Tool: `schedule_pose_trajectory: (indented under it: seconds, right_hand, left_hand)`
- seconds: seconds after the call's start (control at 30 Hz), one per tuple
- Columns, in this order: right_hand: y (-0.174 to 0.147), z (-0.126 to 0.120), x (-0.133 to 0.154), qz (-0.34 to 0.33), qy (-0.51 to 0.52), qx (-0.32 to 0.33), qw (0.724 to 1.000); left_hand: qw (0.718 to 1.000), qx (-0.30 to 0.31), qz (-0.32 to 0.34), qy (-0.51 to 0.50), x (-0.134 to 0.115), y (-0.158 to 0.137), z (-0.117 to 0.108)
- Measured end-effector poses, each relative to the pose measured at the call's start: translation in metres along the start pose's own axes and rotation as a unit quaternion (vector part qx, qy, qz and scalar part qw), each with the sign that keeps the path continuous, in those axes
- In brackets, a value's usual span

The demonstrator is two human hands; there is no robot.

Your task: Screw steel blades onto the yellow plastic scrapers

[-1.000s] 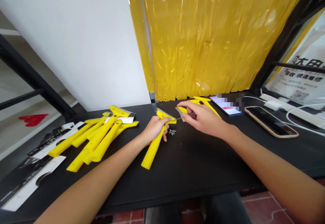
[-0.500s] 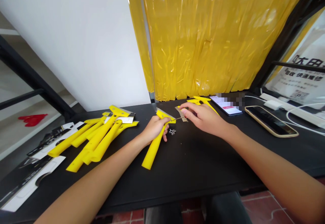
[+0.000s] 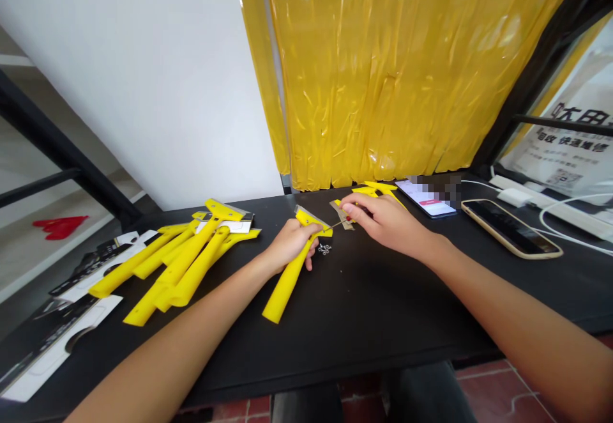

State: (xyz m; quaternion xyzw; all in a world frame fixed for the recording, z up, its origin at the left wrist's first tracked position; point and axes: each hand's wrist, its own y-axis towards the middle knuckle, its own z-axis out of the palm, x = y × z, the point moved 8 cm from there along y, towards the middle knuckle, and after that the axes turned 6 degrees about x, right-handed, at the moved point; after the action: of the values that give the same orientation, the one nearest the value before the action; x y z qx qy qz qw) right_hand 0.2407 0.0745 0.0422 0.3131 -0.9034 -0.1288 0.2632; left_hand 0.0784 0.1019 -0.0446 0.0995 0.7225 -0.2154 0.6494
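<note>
My left hand (image 3: 294, 239) is closed around a yellow scraper (image 3: 283, 289) just below its blade head, the handle slanting down toward me. Between the fingers of my right hand (image 3: 371, 215) is a thin screwdriver (image 3: 339, 222), its shaft pointing left with the tip at the scraper's head. Whether the tip sits in a screw is too small to tell. Several small screws (image 3: 324, 250) lie on the table beside my left fingertips. Behind the screwdriver is a flat brownish blade strip (image 3: 345, 223), partly covered by my right hand.
Several yellow scrapers (image 3: 191, 253) are piled at the left, next to black-and-white cards (image 3: 62, 346). More yellow scraper parts (image 3: 376, 188) lie behind my right hand. At the right are a lit phone (image 3: 426, 200), a dark phone (image 3: 511, 228) and a power strip (image 3: 550, 207) with white cables.
The scraper's handle end has swung slightly left and toward me. Both hands keep their grips, and the screwdriver stays at the scraper's head.
</note>
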Motion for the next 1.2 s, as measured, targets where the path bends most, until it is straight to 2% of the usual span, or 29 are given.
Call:
schedule_pose_trajectory:
  seconds: [0.17,0.37,0.6,0.8,1.03,1.2]
  right_hand:
    - [-0.002,-0.002,0.008,-0.023,0.000,0.000,1.000]
    - [-0.001,0.000,0.003,0.010,-0.024,0.008,1.000]
    - [-0.003,0.000,0.013,-0.054,0.003,-0.006,0.999]
    - [-0.001,0.002,0.002,0.003,0.012,0.002,1.000]
    - [-0.001,0.003,0.007,-0.046,0.055,-0.030,0.997]
    - [-0.001,0.001,0.002,-0.011,0.055,-0.019,0.998]
  left_hand:
    - [1.000,0.000,-0.008,-0.004,0.003,0.001,-0.001]
    - [1.000,0.004,-0.007,0.004,0.003,0.001,0.000]
    - [1.000,-0.005,-0.011,0.012,0.002,0.000,-0.001]
    - [1.000,-0.001,-0.015,0.019,0.002,-0.001,0.000]
    - [1.000,-0.009,-0.018,0.012,0.002,-0.001,0.000]
    - [1.000,-0.001,-0.023,0.004,0.006,0.002,-0.003]
